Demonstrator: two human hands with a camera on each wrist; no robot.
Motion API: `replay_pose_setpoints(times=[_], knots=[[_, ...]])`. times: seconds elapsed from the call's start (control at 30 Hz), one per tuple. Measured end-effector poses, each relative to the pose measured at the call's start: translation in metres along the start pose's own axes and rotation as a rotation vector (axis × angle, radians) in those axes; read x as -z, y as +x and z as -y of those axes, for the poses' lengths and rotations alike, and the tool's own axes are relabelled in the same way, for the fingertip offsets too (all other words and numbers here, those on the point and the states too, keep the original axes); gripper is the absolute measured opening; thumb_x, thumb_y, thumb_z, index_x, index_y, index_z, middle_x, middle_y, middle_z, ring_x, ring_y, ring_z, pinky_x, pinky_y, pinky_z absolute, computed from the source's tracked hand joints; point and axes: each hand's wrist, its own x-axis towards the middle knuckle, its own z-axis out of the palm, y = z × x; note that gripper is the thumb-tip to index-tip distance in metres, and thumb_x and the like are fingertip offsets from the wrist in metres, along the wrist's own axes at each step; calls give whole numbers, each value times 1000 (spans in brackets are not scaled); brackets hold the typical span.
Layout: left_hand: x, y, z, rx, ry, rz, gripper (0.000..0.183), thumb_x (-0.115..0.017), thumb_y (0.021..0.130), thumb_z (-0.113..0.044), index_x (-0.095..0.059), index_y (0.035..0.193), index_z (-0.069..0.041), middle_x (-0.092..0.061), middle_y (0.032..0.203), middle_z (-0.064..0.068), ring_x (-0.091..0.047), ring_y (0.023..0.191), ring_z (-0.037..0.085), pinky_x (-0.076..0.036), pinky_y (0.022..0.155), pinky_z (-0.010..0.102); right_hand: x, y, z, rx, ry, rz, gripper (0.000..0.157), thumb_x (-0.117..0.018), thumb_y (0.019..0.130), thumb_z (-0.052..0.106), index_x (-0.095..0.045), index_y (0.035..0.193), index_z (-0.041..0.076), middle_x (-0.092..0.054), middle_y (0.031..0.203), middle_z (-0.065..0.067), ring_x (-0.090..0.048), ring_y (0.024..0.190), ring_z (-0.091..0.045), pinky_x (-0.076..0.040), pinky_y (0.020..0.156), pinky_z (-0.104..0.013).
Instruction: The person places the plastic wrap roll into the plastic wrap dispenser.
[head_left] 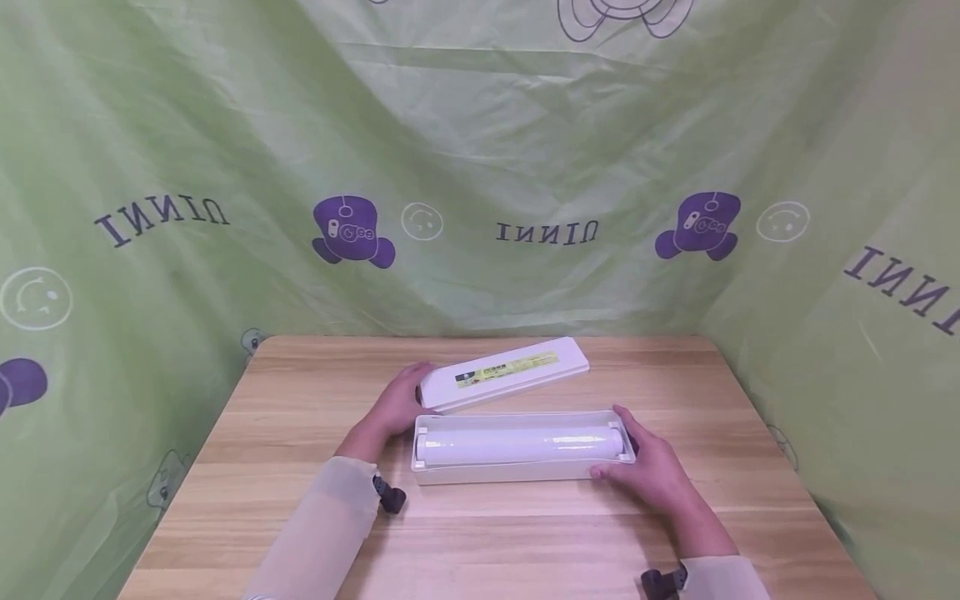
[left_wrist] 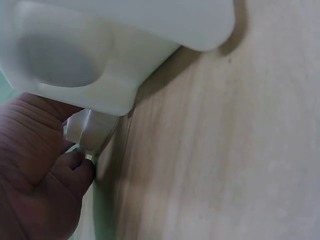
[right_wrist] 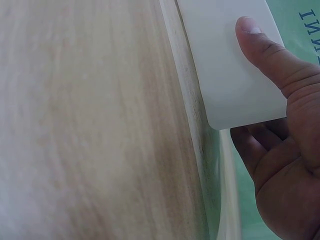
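Observation:
A long white cling film box [head_left: 502, 473] lies lengthwise on the wooden table, its top side uncovered. Inside it sits a shiny white roll of cling film [head_left: 517, 446]. My right hand [head_left: 656, 467] grips the box's right end, thumb on the front wall and fingers round the far side; the right wrist view shows the thumb flat on the white wall [right_wrist: 225, 75]. Behind the box, slanted, is its white lid [head_left: 540, 375] with a yellow-green label [head_left: 506, 369]. At the lid's left end, my left hand [head_left: 397, 404] holds it between thumb and fingers.
The wooden table [head_left: 487, 542] carries the box and lid near its middle. Green printed cloth [head_left: 480, 150] hangs behind and on both sides of it. A small black device [head_left: 390, 496] sits at the left wrist, another black device [head_left: 662, 583] at the right.

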Motion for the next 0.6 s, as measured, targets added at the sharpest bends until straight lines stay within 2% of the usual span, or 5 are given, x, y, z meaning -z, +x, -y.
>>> replay_pose_setpoints(times=[0.17, 0.47, 0.6], knots=[[-2, 3, 0, 3, 13, 13, 101, -92, 64, -28, -41, 149, -7, -35, 154, 16, -34, 139, 38, -26, 116, 52, -1, 0, -1, -6, 15, 5, 120, -86, 60, 59, -22, 157, 29, -41, 148, -23, -38, 135, -44, -30, 112, -59], [-4, 6, 0, -9, 55, 30, 102, -92, 63, -29, -42, 148, -5, -35, 153, 16, -35, 138, 37, -27, 116, 50, -2, 0, 0, 6, 15, -3, 120, -87, 60, 57, -23, 157, 29, -45, 145, -24, -41, 133, -44, -32, 111, -58], [-5, 7, -2, 20, 59, 39, 99, -91, 65, -33, -43, 148, -8, -37, 153, 13, -36, 138, 34, -27, 116, 50, -1, 0, 0, 6, 16, -1, 119, -87, 60, 58, -23, 157, 29, -44, 147, -22, -40, 133, -43, -31, 111, -58]])
